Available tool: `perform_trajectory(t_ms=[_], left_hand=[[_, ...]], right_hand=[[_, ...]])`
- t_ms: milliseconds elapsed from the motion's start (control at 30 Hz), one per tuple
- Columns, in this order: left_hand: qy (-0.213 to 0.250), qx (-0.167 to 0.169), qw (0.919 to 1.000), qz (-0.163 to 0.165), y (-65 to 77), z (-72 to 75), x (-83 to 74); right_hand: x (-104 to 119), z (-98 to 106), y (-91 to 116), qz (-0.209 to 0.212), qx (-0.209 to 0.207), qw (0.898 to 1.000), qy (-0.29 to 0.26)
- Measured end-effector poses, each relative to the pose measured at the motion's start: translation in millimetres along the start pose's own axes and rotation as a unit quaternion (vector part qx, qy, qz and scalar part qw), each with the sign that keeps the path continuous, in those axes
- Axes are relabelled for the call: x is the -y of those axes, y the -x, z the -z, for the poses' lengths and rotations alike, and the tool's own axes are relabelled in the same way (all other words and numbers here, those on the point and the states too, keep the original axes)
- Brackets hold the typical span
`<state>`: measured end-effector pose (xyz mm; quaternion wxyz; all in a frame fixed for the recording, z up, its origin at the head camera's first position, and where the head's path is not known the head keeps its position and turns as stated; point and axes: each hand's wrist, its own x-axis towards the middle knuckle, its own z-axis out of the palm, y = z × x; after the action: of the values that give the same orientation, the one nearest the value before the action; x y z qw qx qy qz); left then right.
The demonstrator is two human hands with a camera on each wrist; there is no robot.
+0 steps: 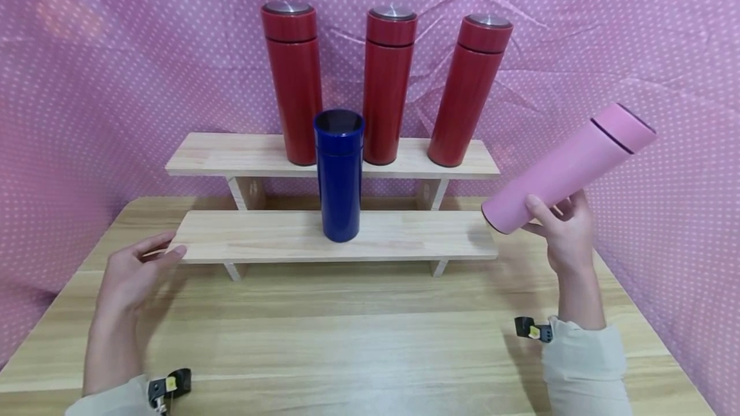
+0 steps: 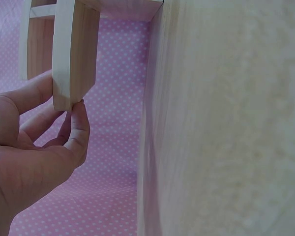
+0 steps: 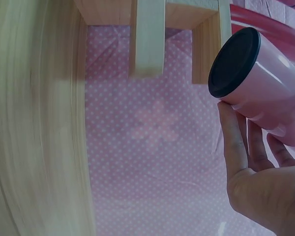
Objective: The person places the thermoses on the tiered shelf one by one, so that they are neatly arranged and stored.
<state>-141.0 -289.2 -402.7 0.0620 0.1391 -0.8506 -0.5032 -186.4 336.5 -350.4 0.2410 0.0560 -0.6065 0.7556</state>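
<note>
A pink thermos bottle point(image 1: 569, 169) is held tilted off the right end of the shelf by my right hand point(image 1: 566, 233), which grips it near its base. Its dark bottom point(image 3: 234, 63) faces the camera in the right wrist view. My left hand point(image 1: 130, 275) pinches the left end of the lower wooden shelf board point(image 1: 260, 236), thumb on top and fingers beneath; the left wrist view shows the fingertips against the board's end point(image 2: 63, 93). On that lower board a shorter blue bottle point(image 1: 340, 185) stands upright.
Three red thermos bottles, left point(image 1: 296, 95), middle point(image 1: 388, 95) and right point(image 1: 471, 95), stand on the upper shelf board point(image 1: 231, 153). The two-step shelf is on a wooden table point(image 1: 347, 339). Pink dotted cloth point(image 1: 144, 50) hangs behind and at both sides.
</note>
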Motion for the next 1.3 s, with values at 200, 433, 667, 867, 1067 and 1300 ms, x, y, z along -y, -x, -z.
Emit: perform_trajectory(t_ms=[200,433,667,867,1067,1300], left_hand=[[0.009,0.000,1.0000,0.002,0.2,0.2,-0.9],[0.011,0.000,0.9999,0.003,-0.4,0.2,-1.0],[0.008,-0.003,1.0000,0.002,0.0,-0.3,-0.9],[-0.001,-0.004,1.0000,-0.001,0.5,-1.2,-0.8],[-0.003,-0.004,1.0000,0.000,0.6,-1.2,-0.8],[-0.008,-0.008,0.9999,0.003,0.7,-1.8,-1.5]], right_hand=[[-2.5,-7.9,3.7,0.008,0.032,0.999,0.005],[-7.4,-14.0,6.0,0.009,0.053,0.998,0.013],[-11.6,-18.0,7.4,0.006,0.069,0.997,0.032],[-10.3,-21.0,7.5,0.004,0.077,0.996,0.035],[-9.1,-24.1,7.9,0.001,0.087,0.995,0.042],[-10.8,-27.5,8.9,-0.013,0.100,0.993,0.057]])
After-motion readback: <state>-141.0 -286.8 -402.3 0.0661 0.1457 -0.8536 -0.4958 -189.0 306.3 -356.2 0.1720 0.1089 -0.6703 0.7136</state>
